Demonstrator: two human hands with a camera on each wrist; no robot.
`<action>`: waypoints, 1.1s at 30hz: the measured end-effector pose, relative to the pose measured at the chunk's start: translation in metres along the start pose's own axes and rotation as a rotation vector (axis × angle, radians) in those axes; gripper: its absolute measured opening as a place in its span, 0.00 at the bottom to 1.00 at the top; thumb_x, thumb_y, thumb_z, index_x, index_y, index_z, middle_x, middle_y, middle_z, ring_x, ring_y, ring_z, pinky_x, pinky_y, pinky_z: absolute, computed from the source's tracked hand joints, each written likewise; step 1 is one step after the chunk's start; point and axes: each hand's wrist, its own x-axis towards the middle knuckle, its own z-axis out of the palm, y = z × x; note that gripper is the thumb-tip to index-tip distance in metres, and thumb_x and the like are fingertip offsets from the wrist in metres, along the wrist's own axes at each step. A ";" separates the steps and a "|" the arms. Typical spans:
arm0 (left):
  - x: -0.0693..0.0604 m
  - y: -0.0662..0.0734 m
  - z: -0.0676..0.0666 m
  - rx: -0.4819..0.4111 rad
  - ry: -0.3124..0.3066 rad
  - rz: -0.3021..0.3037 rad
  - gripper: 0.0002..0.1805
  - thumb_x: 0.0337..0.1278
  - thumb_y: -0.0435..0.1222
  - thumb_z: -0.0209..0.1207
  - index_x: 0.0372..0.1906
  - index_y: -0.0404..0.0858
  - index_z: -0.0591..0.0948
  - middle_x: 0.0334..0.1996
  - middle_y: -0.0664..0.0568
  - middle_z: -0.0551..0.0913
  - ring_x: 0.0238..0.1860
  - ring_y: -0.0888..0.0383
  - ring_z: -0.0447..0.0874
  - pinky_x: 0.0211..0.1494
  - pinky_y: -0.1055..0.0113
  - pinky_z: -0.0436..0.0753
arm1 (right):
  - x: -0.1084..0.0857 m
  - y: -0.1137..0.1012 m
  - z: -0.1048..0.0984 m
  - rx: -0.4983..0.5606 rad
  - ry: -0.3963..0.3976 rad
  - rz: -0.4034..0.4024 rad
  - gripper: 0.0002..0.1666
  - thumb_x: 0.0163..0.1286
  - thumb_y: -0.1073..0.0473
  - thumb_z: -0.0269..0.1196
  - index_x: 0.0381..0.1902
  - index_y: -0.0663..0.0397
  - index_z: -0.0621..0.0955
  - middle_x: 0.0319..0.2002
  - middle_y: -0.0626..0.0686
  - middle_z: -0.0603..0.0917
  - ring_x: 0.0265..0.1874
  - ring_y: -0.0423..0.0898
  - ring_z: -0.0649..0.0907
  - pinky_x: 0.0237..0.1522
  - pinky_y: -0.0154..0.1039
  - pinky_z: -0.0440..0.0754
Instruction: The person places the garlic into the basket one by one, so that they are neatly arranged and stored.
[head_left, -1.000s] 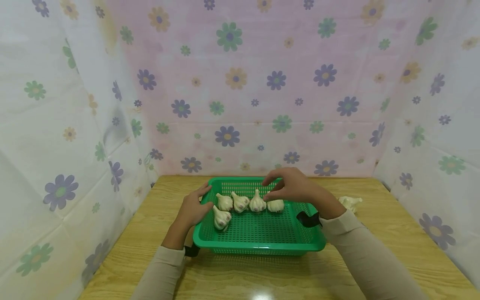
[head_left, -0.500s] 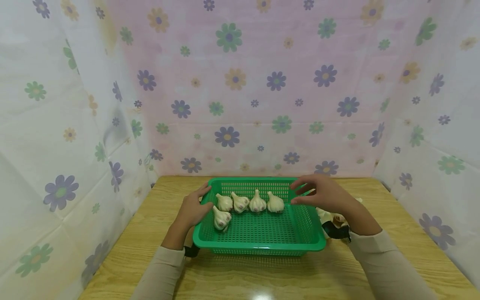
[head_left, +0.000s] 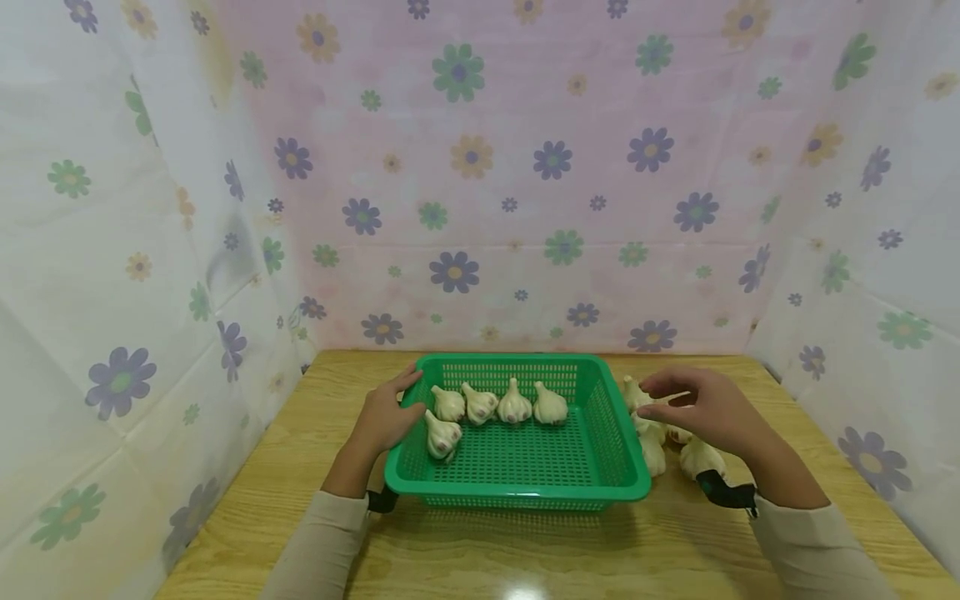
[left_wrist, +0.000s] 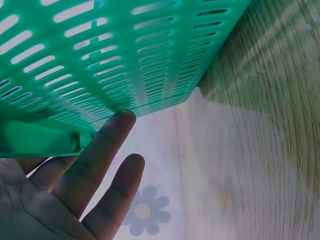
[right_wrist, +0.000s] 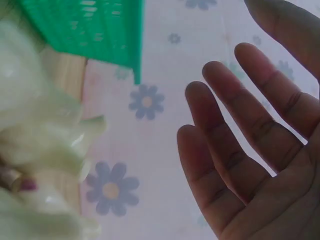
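In the head view, a green plastic basket (head_left: 517,492) stands on the table with several garlic bulbs (head_left: 514,404) in it, most in a row toward the back. My left hand (head_left: 386,417) rests on its left rim, thumb at the inner edge. The left wrist view shows straight fingers (left_wrist: 107,147) along the basket's slotted outer wall (left_wrist: 155,60). My right hand (head_left: 705,408) hovers over loose garlic bulbs (head_left: 702,460) right of the basket, partly hiding them. In the right wrist view its fingers (right_wrist: 232,112) are extended and hold nothing, apart from the blurred bulbs (right_wrist: 40,135).
The wood-grain table (head_left: 315,467) carries everything. A flowered cloth (head_left: 510,208) hangs behind it and along both sides. Dark straps sit at both wrists, below beige sleeves (head_left: 817,546).
My right hand has moved from above the rightmost garlic bulb in the basket out to the right, over the loose bulbs. That bulb is now uncovered. The left hand and basket have stayed put.
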 end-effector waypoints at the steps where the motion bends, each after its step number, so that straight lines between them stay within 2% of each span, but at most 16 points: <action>1: 0.000 0.000 0.000 0.000 -0.002 0.000 0.36 0.65 0.39 0.57 0.79 0.48 0.69 0.81 0.60 0.60 0.09 0.59 0.55 0.17 0.65 0.67 | -0.003 0.004 -0.001 -0.008 0.011 0.012 0.18 0.66 0.42 0.72 0.52 0.36 0.86 0.51 0.46 0.87 0.49 0.51 0.87 0.46 0.36 0.86; 5: 0.001 -0.001 0.000 0.006 -0.011 -0.009 0.36 0.64 0.39 0.57 0.79 0.49 0.68 0.81 0.63 0.59 0.10 0.59 0.54 0.17 0.65 0.67 | -0.015 0.019 -0.005 -0.021 0.045 0.022 0.17 0.67 0.44 0.72 0.51 0.38 0.86 0.51 0.49 0.87 0.48 0.50 0.87 0.45 0.35 0.86; 12: 0.000 0.000 0.000 -0.006 -0.009 -0.003 0.36 0.63 0.38 0.57 0.79 0.49 0.68 0.81 0.61 0.60 0.10 0.59 0.55 0.17 0.65 0.66 | -0.034 0.045 -0.012 0.015 0.090 0.079 0.15 0.68 0.48 0.72 0.50 0.43 0.87 0.50 0.52 0.87 0.44 0.29 0.83 0.41 0.32 0.85; 14: 0.000 0.001 0.000 -0.003 -0.011 -0.006 0.37 0.63 0.38 0.57 0.79 0.49 0.68 0.81 0.61 0.60 0.10 0.59 0.55 0.17 0.65 0.66 | -0.038 0.053 -0.013 0.021 0.079 0.113 0.16 0.68 0.48 0.72 0.50 0.47 0.87 0.50 0.54 0.87 0.43 0.26 0.82 0.41 0.32 0.85; 19: 0.000 0.000 0.000 0.008 -0.008 -0.010 0.36 0.63 0.39 0.57 0.79 0.50 0.69 0.81 0.62 0.60 0.10 0.59 0.55 0.18 0.66 0.67 | -0.045 0.074 -0.012 0.036 0.042 0.181 0.21 0.69 0.44 0.70 0.51 0.51 0.87 0.50 0.55 0.88 0.42 0.29 0.83 0.40 0.34 0.85; 26: -0.001 -0.003 -0.001 0.010 -0.003 -0.008 0.36 0.64 0.39 0.57 0.79 0.49 0.69 0.81 0.62 0.60 0.09 0.59 0.56 0.17 0.65 0.67 | -0.053 0.095 -0.008 0.149 0.005 0.257 0.23 0.71 0.45 0.68 0.56 0.54 0.85 0.52 0.54 0.88 0.44 0.33 0.85 0.41 0.36 0.85; 33: 0.001 -0.005 0.001 0.011 0.005 -0.003 0.37 0.63 0.39 0.57 0.79 0.50 0.69 0.81 0.61 0.61 0.10 0.60 0.55 0.18 0.66 0.67 | -0.063 0.112 -0.003 0.246 -0.032 0.324 0.27 0.73 0.47 0.67 0.61 0.58 0.82 0.51 0.48 0.88 0.45 0.35 0.86 0.43 0.37 0.85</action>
